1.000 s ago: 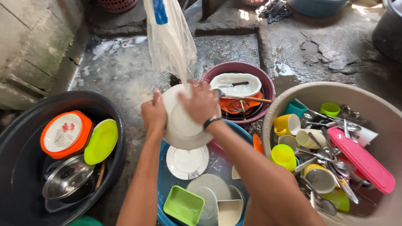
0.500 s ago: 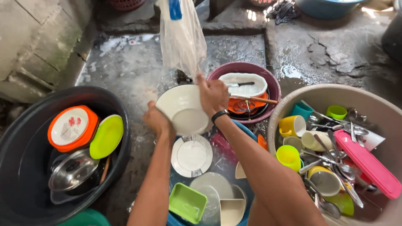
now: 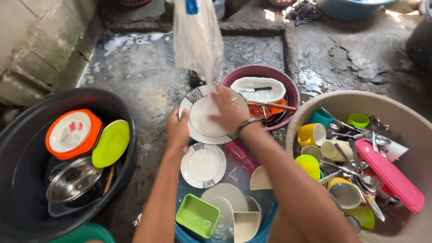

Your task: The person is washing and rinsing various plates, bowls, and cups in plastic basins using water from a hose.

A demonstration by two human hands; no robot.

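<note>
White, with a patterned rim, the plate [image 3: 204, 118] sits mid-frame above the blue basin [image 3: 265, 220], left hand [image 3: 178, 130] fingers gripping its edge, right hand [image 3: 230, 109] fingers spread flat across its face.

The plate [image 3: 204, 118] is white with a dark patterned band at its rim, like the smaller plate [image 3: 203, 164] below it. A black basin [image 3: 18, 180] holds an orange-rimmed dish [image 3: 69, 133] and a lime-green one [image 3: 110, 143]; the beige tub [image 3: 405, 112] holds yellow cups [image 3: 309, 132] and a pink lid [image 3: 388, 173].

four basins around the blue basin [image 3: 180, 225]: in it two patterned plates [image 3: 203, 164], one green tray [image 3: 197, 216]; right of it, two yellow mugs [image 3: 310, 133].
</note>
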